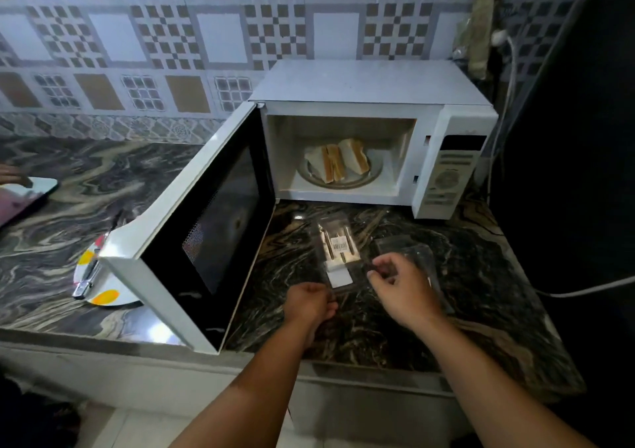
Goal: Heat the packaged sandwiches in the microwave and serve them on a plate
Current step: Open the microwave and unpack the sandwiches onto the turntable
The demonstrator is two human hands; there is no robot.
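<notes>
The white microwave (pixel 374 83) stands open, its door (pixel 192 238) swung out to the left. Inside, unwrapped sandwich halves (pixel 338 160) sit on the glass turntable (pixel 376 172). On the marble counter in front lies a clear sandwich package (pixel 338 251) with a barcode label. My left hand (pixel 309 305) pinches its near left corner and my right hand (pixel 402 282) pinches its near right edge. An empty clear wrapper (pixel 417 253) lies just behind my right hand. A white plate (pixel 103 296) with orange spots sits left of the door, partly hidden by it.
Metal tongs (pixel 86 281) rest on the plate. A phone (pixel 24 200) lies at the far left with another person's fingers (pixel 12 174) on it. A white cable (pixel 591 287) crosses the counter's right end. A dark appliance wall (pixel 577 138) bounds the right side.
</notes>
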